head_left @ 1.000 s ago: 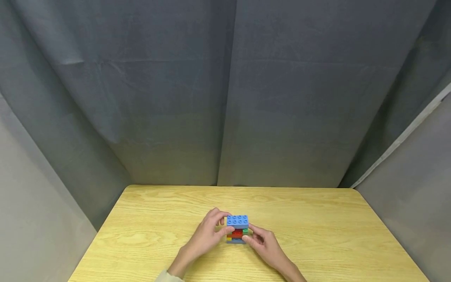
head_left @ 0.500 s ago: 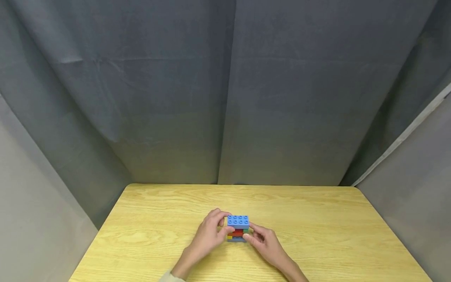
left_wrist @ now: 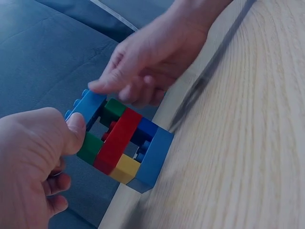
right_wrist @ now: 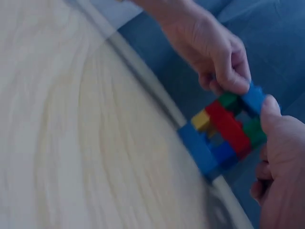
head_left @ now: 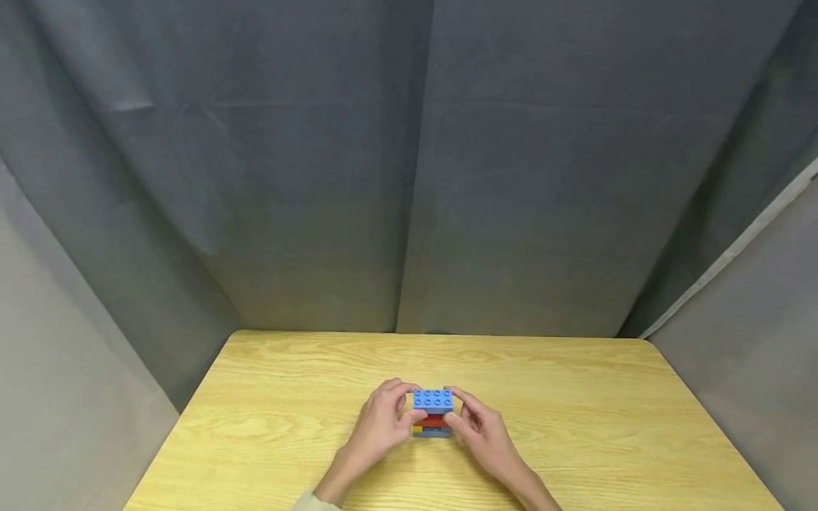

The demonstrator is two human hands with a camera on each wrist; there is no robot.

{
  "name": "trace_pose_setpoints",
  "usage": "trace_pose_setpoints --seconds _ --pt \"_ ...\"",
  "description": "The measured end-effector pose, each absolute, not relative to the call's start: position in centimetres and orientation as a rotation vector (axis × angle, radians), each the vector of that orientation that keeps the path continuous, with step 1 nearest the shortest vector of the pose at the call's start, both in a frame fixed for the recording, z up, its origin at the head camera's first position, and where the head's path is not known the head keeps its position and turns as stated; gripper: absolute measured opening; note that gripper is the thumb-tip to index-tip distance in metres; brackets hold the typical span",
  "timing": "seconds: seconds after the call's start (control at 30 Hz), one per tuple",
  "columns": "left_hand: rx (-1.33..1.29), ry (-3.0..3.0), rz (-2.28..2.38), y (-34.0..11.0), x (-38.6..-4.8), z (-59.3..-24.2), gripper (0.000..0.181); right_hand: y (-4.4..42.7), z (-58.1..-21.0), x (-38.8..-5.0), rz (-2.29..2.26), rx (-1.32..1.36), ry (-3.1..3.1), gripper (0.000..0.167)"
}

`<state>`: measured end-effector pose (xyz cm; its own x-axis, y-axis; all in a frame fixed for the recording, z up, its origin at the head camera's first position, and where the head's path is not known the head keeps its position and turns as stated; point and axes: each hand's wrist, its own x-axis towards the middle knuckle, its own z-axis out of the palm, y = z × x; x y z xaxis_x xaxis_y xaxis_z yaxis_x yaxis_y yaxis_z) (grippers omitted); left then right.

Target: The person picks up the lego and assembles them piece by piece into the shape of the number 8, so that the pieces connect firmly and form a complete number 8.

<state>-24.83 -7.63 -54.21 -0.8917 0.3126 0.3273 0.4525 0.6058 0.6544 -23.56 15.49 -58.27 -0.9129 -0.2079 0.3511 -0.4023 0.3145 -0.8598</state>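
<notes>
A small tower of toy building bricks stands upright on the table. Its top is a blue brick [head_left: 433, 399] with two rows of studs. Below it, in the left wrist view, are two small green bricks, a long red brick [left_wrist: 118, 140], a yellow brick [left_wrist: 126, 168] beside a dark blue brick [left_wrist: 146, 130], and a long blue base brick [left_wrist: 155, 160]. My left hand [head_left: 378, 424] pinches the top brick's left end, thumb in front and fingers behind. At its right end, my right hand [head_left: 487, 434] pinches the top brick between thumb and index finger.
The wooden table [head_left: 287, 376] has rounded far corners. Grey curtains [head_left: 307, 213] hang behind it, and pale panels [head_left: 57, 355] flank it on both sides. The tower sits near the middle of the table.
My right hand's thumb and index finger have shifted up from the tower's lower right side to the top blue brick. My left hand keeps its hold, and the tower looks the same.
</notes>
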Motion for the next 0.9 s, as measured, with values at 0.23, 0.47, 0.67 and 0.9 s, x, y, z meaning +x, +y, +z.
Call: trace_pose_setpoints --seconds 0.23,0.47,0.67,0.9 --pt "-0.629 -2.679 -1.174 -7.2 -24.8 -53.9 0.038 14.8 -57.7 -23.1 1.568 0.552 -2.315 0.040" --pt "-0.641 -2.693 -1.191 -7.1 -24.7 -53.8 0.037 14.5 -58.1 -22.9 1.544 0.558 -2.251 0.040" --pt "-0.639 -2.681 -1.187 -6.8 -24.5 -53.6 0.035 14.5 -58.5 -23.1 1.539 0.582 -2.241 0.040" --pt "-0.624 -2.682 -1.110 -5.9 -24.1 -54.0 0.037 14.8 -58.5 -23.0 1.530 0.569 -2.273 0.041"
